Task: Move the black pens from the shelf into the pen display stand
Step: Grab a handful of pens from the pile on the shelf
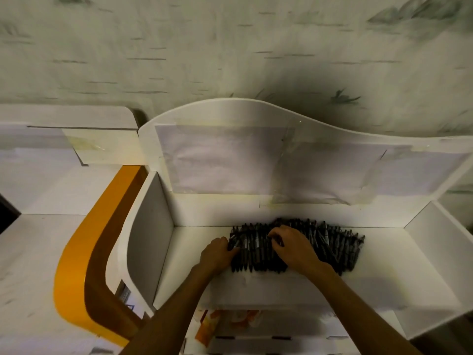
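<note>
A dense row of black pens (340,245) lies on the white shelf (384,272), against its back wall. My left hand (217,253) is at the row's left end, its fingers curled around a few pens there. My right hand (294,245) rests on top of the middle of the row, fingers bent and pinching at pens. The pens under both hands are partly hidden. No pen display stand can be told apart in this view.
The shelf has a curved white back panel (230,111) with taped paper sheets, and side walls left and right. An orange curved trim (76,252) runs at the left. Below the shelf's front edge, orange-printed packaging (207,326) shows on a lower level.
</note>
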Action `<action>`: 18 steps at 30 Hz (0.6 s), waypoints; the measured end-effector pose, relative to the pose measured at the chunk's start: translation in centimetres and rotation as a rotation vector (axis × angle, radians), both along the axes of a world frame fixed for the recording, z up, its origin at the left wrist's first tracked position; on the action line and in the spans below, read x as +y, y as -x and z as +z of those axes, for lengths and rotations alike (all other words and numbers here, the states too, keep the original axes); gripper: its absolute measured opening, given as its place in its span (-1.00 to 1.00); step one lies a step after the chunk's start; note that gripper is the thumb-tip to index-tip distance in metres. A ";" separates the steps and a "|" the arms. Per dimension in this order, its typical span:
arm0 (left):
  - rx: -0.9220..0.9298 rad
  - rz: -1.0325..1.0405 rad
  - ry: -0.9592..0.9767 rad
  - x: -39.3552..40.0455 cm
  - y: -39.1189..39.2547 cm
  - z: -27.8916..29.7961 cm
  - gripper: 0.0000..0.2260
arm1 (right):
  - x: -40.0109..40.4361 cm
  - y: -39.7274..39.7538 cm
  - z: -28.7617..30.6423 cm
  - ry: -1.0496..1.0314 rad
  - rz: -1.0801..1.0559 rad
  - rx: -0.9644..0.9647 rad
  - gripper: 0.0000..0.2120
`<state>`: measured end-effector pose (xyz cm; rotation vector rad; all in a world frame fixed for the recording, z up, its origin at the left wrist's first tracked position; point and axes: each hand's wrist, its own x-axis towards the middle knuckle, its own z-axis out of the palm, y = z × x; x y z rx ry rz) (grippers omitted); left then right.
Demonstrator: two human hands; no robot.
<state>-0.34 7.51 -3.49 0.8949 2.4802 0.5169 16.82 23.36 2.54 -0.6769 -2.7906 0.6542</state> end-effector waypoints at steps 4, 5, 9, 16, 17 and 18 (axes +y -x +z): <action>-0.039 0.088 -0.107 -0.4 -0.1 0.3 -0.69 | 0.0 -0.1 0.0 -0.001 0.001 -0.004 -0.81; -0.051 0.113 -0.138 -0.5 -0.2 0.4 -0.72 | 0.0 -0.1 -0.1 -0.003 0.001 0.000 -0.81; -0.121 0.163 -0.195 -0.3 -0.1 1.2 -0.73 | 0.1 -0.1 -0.1 -0.006 0.007 -0.005 -0.82; -0.083 0.280 -0.176 -0.1 -0.5 0.4 -0.67 | -0.3 0.3 -0.2 0.006 0.019 -0.008 -0.81; -0.074 0.281 -0.170 0.0 -0.6 0.2 -0.66 | -0.3 0.3 -0.1 0.009 0.021 -0.009 -0.81; -0.074 0.286 -0.169 0.1 -0.6 0.0 -0.67 | -0.3 0.3 0.0 0.010 0.023 -0.012 -0.81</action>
